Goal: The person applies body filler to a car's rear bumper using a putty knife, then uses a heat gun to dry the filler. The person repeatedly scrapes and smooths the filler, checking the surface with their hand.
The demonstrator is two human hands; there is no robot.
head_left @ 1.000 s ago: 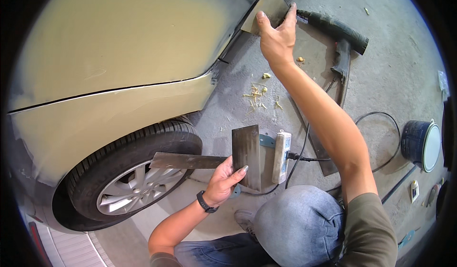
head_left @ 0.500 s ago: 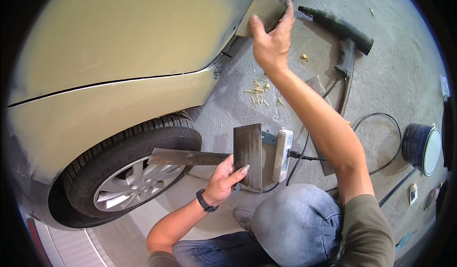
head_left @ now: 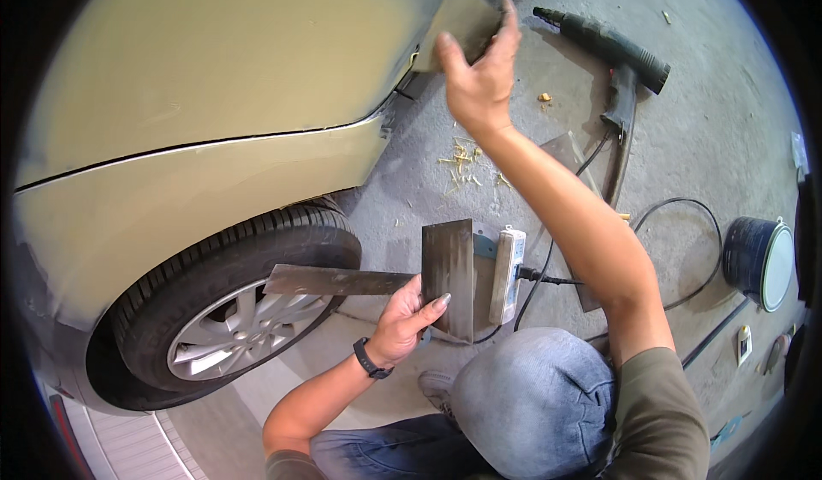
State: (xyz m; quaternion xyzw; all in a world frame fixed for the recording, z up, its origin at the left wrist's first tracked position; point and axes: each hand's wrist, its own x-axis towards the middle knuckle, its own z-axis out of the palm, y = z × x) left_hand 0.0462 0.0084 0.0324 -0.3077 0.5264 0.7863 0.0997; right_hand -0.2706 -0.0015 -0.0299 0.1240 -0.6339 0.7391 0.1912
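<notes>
My right hand grips a flat rectangular putty spreader, its face smeared dull beige. The spreader lies against the far right edge of a car body panel coated in beige filler. A thin yellowish curl sits at that edge beside the spreader's lower corner. Nearer to me, my left hand is closed on two metal putty spreaders: a broad streaked one held upright under my thumb, and a long narrow one pointing left in front of the wheel. My right fingertips are slightly blurred.
A car wheel stands below the panel. On the concrete floor lie a black heat gun, yellowish filler shavings, a white power strip and a looping black cable. A dark blue lidded can stands at the right.
My right hand and its spreader have shifted slightly left and toward me along the panel's edge. A yellowish curl now shows there. My left hand stays nearly still.
</notes>
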